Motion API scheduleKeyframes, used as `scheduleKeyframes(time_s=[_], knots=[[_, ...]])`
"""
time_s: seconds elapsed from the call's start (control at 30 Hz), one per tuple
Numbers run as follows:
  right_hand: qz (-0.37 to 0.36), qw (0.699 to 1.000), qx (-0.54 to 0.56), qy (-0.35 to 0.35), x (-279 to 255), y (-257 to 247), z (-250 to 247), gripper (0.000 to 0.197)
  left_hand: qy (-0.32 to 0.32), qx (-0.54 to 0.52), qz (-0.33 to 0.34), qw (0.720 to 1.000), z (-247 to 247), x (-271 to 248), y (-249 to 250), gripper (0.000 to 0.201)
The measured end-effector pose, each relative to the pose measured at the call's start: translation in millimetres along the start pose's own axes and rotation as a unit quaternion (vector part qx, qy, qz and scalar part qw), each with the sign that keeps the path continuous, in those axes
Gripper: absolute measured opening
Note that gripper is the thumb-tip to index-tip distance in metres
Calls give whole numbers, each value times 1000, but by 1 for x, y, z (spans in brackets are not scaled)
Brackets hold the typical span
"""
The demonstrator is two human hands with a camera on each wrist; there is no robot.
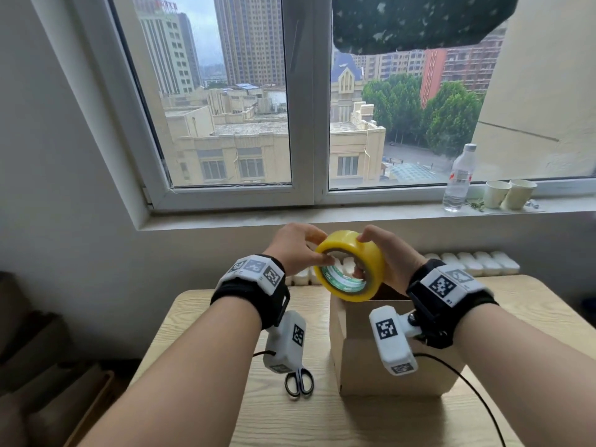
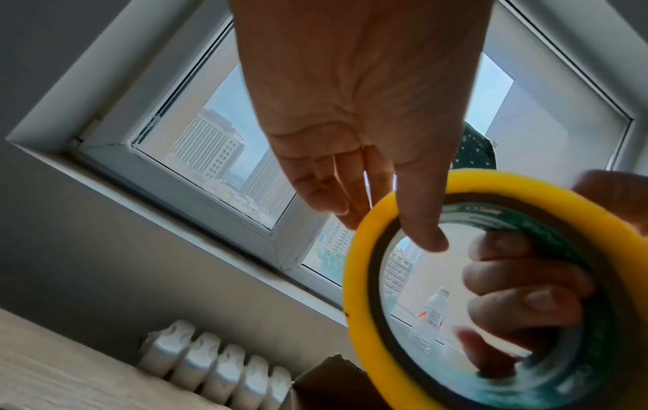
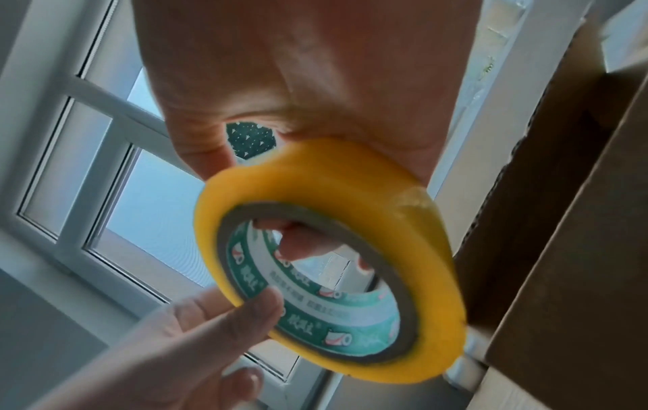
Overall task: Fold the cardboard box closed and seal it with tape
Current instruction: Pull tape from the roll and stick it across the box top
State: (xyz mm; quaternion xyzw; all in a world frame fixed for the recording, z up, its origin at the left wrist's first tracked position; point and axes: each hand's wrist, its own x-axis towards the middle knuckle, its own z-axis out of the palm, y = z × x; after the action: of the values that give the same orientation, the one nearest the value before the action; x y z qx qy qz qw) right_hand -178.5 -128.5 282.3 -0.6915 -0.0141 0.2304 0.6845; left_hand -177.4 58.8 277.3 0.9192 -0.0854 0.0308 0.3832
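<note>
Both hands hold a yellow tape roll [image 1: 371, 253] with a green printed core in the air, just above the far top edge of the cardboard box [image 1: 387, 362]. My left hand [image 1: 324, 248] pinches the roll's left rim, thumb on the near face and fingers over the back. My right hand [image 1: 359, 254] grips the other side, with its fingers hooked through the core and its thumb on the outer band. The right wrist view shows the tape roll [image 3: 350, 177] close beside a brown cardboard flap [image 3: 561, 222]. My hands and wrist cameras partly hide the box top.
The box stands on a light wooden table [image 1: 225, 408]. Black-handled scissors [image 1: 299, 382] lie just left of it. A black cable [image 1: 477, 391] trails over the table's right side. On the windowsill stand a water bottle [image 1: 458, 179] and two paper cups [image 1: 509, 193]. A white radiator [image 1: 471, 262] sits behind the table.
</note>
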Motion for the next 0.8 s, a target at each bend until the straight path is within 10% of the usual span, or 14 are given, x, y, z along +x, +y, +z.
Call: scheduleKeyframes(time_s=[0.17,0.8], knots=[[15,998,-47,25,3,7,-9,24,15,22,30,999,12,5,20,49],[-32,997,65,-36,-10,5,-33,40,-12,-149,-45,988,21,-1,15,24]])
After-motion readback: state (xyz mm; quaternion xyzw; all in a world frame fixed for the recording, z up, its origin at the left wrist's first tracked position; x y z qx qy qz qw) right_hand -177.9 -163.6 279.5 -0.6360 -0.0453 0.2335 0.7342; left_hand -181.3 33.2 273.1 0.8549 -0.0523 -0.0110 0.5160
